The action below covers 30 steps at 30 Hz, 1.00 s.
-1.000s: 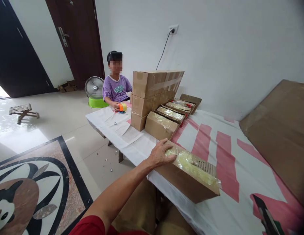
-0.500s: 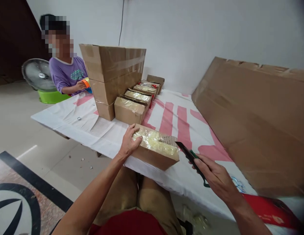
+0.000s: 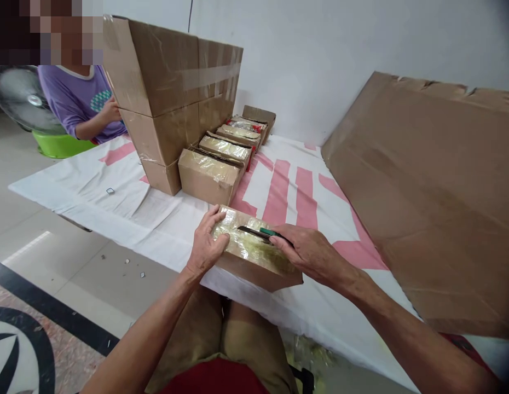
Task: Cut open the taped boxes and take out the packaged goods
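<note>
A small cardboard box (image 3: 258, 262) wrapped in clear tape lies at the near edge of the white and red cloth (image 3: 291, 191). My left hand (image 3: 205, 243) grips its left end, fingers curled over the top. My right hand (image 3: 310, 253) holds a green and black utility knife (image 3: 258, 233), its blade lying across the box's taped top.
A row of similar taped boxes (image 3: 209, 175) runs back beside a tall stack of cartons (image 3: 172, 93). A large flat cardboard sheet (image 3: 427, 180) leans at the right. Another person in a purple shirt (image 3: 80, 101) sits at the far left by a fan (image 3: 20, 98).
My right hand has brought the knife leftward from beside the box onto its top. The view has dipped and moved closer to the box; my left hand has kept its hold.
</note>
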{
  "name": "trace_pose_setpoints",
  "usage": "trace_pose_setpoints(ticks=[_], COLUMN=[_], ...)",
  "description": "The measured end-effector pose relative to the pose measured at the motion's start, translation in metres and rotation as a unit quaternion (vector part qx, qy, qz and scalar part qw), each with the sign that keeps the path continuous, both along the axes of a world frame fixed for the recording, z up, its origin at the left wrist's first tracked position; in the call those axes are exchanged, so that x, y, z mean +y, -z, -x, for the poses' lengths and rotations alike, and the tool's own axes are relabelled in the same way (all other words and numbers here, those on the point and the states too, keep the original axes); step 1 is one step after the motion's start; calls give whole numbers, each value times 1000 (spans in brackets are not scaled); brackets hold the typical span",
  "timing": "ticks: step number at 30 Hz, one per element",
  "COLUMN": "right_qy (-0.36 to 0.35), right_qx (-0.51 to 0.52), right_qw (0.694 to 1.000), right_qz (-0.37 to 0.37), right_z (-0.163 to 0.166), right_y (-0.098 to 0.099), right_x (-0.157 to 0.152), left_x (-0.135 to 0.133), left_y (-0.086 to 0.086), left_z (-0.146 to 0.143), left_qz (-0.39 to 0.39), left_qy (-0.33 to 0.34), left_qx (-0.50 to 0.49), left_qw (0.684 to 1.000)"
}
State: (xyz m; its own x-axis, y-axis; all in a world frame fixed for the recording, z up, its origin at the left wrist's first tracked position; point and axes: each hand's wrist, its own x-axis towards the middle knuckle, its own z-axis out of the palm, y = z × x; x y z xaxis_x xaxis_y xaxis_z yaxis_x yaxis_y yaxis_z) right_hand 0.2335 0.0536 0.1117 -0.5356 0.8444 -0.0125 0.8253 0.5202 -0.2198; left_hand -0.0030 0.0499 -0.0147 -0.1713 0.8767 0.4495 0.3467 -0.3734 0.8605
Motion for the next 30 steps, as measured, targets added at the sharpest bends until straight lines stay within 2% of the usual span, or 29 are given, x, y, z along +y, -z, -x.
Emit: trace_pose_setpoints(ticks=[5, 11, 20, 25, 30], right_qy=[-22, -30, -105, -106, 3], right_qx=[-105, -192, -240, -237, -60], right_qw=[994, 980, 964, 966, 998], right_qz=[2, -35, -41, 1, 28], right_z=[16, 26, 27, -6, -74], right_y=[-6, -10, -25, -12, -21], right_x=[9, 7, 11, 12, 3], left_x=[-3, -3, -4, -4, -2], left_y=[-2, 0, -1, 0, 0], left_z=[0, 0, 1, 4, 4], left_qz=[4, 10, 43, 46, 50], left_qy=[-1, -9, -19, -22, -25], left_qx=[1, 0, -2, -11, -18], left_qw=[1000, 1000, 999, 999, 998])
